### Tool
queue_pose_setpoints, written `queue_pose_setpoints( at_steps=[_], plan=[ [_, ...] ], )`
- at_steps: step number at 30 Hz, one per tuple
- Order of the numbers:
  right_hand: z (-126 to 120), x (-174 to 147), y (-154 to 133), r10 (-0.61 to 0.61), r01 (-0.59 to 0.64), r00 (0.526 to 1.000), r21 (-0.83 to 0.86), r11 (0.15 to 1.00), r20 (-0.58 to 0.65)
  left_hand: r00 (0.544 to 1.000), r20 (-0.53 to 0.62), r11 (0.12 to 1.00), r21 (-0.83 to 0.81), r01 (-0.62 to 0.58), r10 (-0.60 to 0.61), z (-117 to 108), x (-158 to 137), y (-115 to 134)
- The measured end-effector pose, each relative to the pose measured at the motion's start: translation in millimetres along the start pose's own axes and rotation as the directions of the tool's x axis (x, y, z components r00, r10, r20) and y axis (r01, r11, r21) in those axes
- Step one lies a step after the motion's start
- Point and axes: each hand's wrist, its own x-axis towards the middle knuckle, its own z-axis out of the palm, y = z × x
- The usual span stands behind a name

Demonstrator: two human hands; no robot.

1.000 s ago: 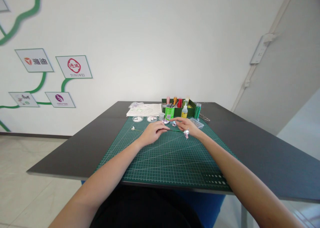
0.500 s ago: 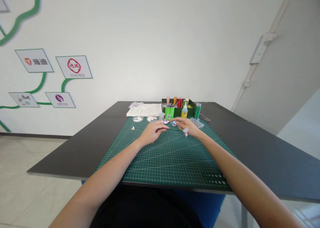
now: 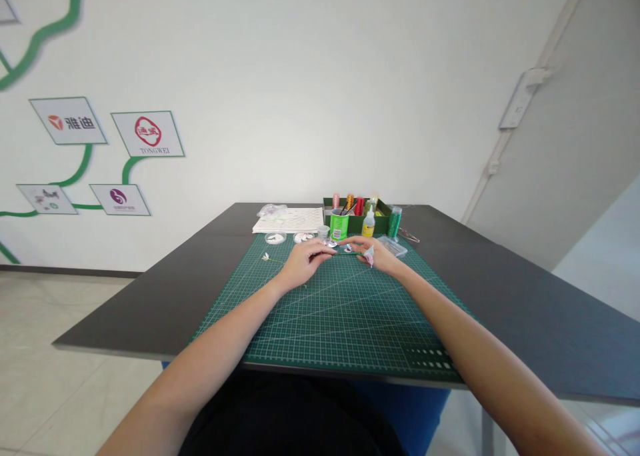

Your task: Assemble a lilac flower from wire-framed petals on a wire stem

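Stretched between my hands is the green stem of an artificial flower [image 3: 369, 256] with pale pink and light blue petals. My left hand [image 3: 300, 266] pinches the stem's left end between thumb and fingers. At the blossom end, my right hand [image 3: 384, 257] has its fingers closed on the stem, with the index finger reaching left; its grip is partly hidden behind the petals. Both hands are above the green cutting mat [image 3: 340, 316]. Left of my left hand, a small white flower on a thin stem [image 3: 267, 257] lies on the mat.
Behind my hands stand a green can [image 3: 339, 225], a glue bottle [image 3: 369, 223], a green thread spool [image 3: 395, 221] and a dark green box [image 3: 384, 223] of spools. Two shallow dishes [image 3: 275, 238] sit near white sheets [image 3: 265, 225]. A clear plastic case [image 3: 393, 246] lies right, near scissors [image 3: 409, 235].
The stem has risen slightly and the blossom has turned a little in my right hand. My left hand has shifted slightly left. Objects on the table have stayed in place.
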Motion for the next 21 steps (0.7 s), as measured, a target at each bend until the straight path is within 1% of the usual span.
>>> queue_pose_setpoints(
  at_steps=[4,8,11,18,21],
  plan=[
    [0.3,-0.5,-3.3,-0.021,0.02,0.999,0.028,0.999,0.029,0.999,-0.034,1.0,-0.021,0.016,-0.017,-1.4,1.0,1.6],
    [0.9,-1.9,-6.2,0.033,-0.036,0.997,0.053,0.998,0.066,0.997,-0.061,0.998,-0.042,0.047,-0.049,-2.3,1.6,2.0],
    [1.9,-2.1,-6.5,0.05,-0.052,0.997,0.044,0.998,0.057,0.995,-0.073,0.996,-0.064,0.068,-0.072,-2.6,1.8,1.9],
    [3.6,-1.0,-4.2,0.037,-0.037,0.999,-0.041,0.998,0.017,0.989,-0.096,0.991,-0.073,0.108,-0.115,-2.8,2.4,0.5],
    [3.4,-0.6,-3.1,0.039,-0.038,0.999,-0.048,0.998,0.026,0.984,-0.11,0.988,-0.081,0.13,-0.139,-2.5,2.5,-1.6]
  ],
)
